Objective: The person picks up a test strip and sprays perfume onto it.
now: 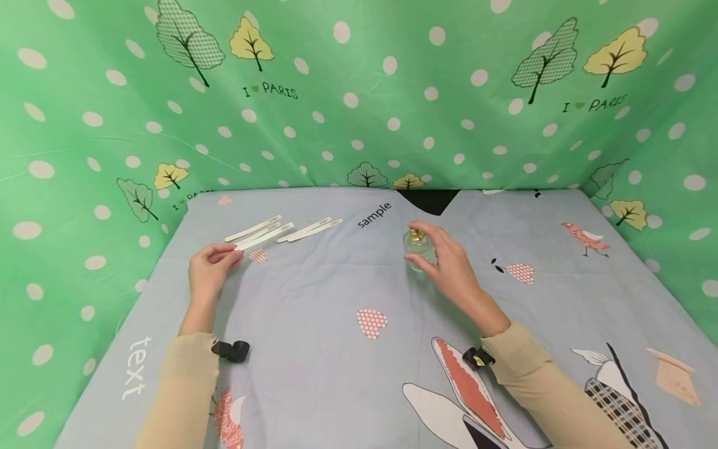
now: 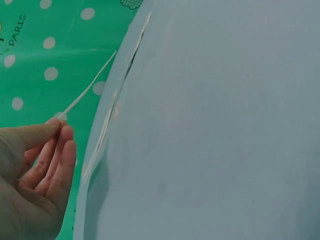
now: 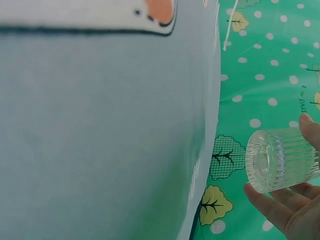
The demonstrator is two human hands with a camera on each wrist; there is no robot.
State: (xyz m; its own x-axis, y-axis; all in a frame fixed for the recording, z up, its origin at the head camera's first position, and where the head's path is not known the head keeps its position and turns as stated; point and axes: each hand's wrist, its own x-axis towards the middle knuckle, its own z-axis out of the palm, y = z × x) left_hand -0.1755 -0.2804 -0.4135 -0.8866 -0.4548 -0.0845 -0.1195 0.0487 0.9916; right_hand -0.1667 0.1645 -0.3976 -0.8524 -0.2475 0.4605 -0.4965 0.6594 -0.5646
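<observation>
Pale blue printed cloth covers the table (image 1: pixel 314 299) in the head view, with green dotted fabric walls (image 1: pixel 348 100) rising behind and on both sides. The left hand (image 1: pixel 209 269) sits near the table's left edge and pinches the near end of one white paper strip (image 1: pixel 263 237) between thumb and fingertips. More paper strips (image 1: pixel 310 229) lie fanned on the cloth just beyond it. The right hand (image 1: pixel 449 262) is near the middle of the table, fingers curled round a small clear glass bottle (image 1: pixel 419 252) with a gold top (image 1: pixel 415 235); the bottle stands upright, and whether it is lifted or resting on the cloth is hard to tell from here.

In the left wrist view, the left hand (image 2: pixel 35 175) has thumb and fingers closed together on the end of the paper strip (image 2: pixel 90 90), which runs thin and straight away from the fingertips, seen against the green fabric.

In the right wrist view, the ribbed glass bottle (image 3: pixel 280 160) is seen base-on, gripped by the right hand (image 3: pixel 292 202): fingers (image 3: pixel 270 205) under it, and one digit on the far side. Its base appears clear of the cloth, though the angle is poor.
</observation>
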